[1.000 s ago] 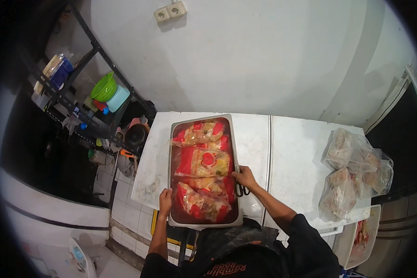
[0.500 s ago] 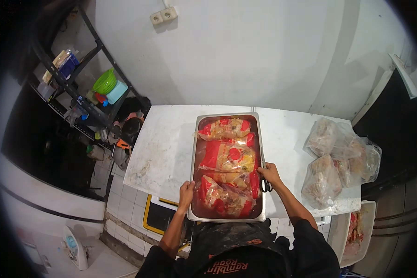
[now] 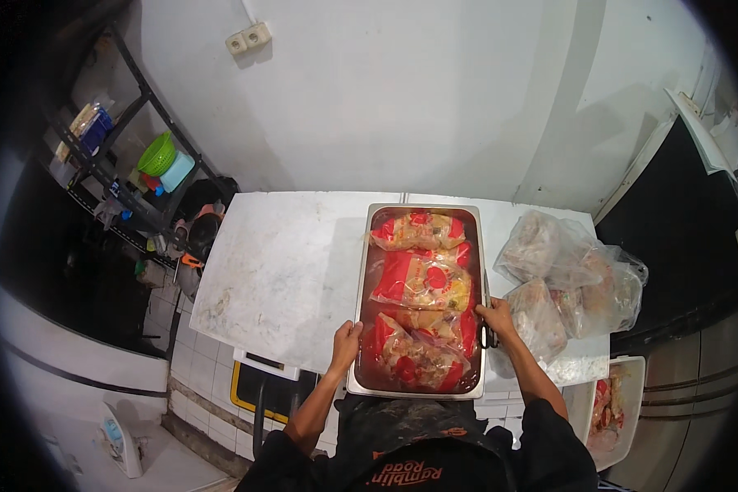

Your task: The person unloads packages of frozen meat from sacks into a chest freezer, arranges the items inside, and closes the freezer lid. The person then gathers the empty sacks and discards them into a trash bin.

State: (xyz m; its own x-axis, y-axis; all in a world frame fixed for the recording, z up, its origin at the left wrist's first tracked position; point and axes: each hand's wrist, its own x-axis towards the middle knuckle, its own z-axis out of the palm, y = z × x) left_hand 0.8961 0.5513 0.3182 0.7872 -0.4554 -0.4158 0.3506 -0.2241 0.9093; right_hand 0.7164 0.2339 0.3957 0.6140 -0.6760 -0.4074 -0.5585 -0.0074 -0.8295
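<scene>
We see both hands closed around the sides of a metal tray (image 3: 418,395), the left hand (image 3: 347,344) curled at its left rim and the right hand (image 3: 496,318) at its right rim. The right also has dark looped handles, apparently scissors (image 3: 487,335), against that side; we cannot tell exactly how its fingers hold them. The tray is at the near middle of the white desk (image 3: 279,262), its near end jutting past the edge; we cannot tell whether it rests there. Inside we find red-and-clear packets (image 3: 425,280) of pale food, laid across it from far to near. Clear bags (image 3: 541,316) sit to the right, near the right hand. Below, at the near right, we see a pale bin (image 3: 629,402).
</scene>
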